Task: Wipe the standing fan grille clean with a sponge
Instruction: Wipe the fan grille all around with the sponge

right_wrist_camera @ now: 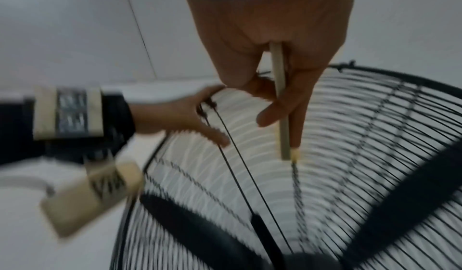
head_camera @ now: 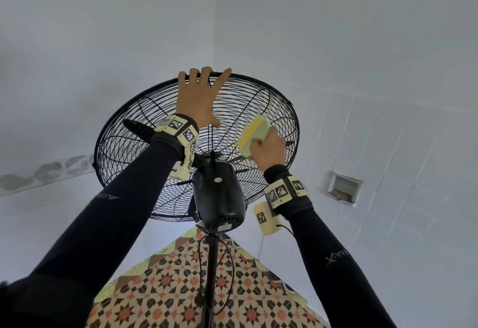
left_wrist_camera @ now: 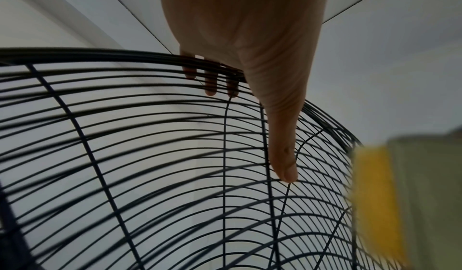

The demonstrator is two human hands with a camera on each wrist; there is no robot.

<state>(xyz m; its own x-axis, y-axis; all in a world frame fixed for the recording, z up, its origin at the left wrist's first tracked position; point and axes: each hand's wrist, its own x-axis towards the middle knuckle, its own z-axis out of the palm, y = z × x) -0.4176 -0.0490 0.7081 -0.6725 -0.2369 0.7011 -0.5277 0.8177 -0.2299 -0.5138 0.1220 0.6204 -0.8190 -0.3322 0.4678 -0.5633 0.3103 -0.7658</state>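
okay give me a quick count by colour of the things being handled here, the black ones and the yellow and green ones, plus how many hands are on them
Black: 1, the fan grille
Yellow and green: 1, the sponge
Hands: 2, left hand gripping the grille rim, right hand holding the sponge
Total: 4

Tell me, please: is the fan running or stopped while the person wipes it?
Stopped, it seems: the blades behind the grille look sharp, not spinning, in the head view.

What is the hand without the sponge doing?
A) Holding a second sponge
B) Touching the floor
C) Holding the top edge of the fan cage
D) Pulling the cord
C: the left hand has its fingers hooked over the top rim of the fan grille, while the right hand holds the sponge.
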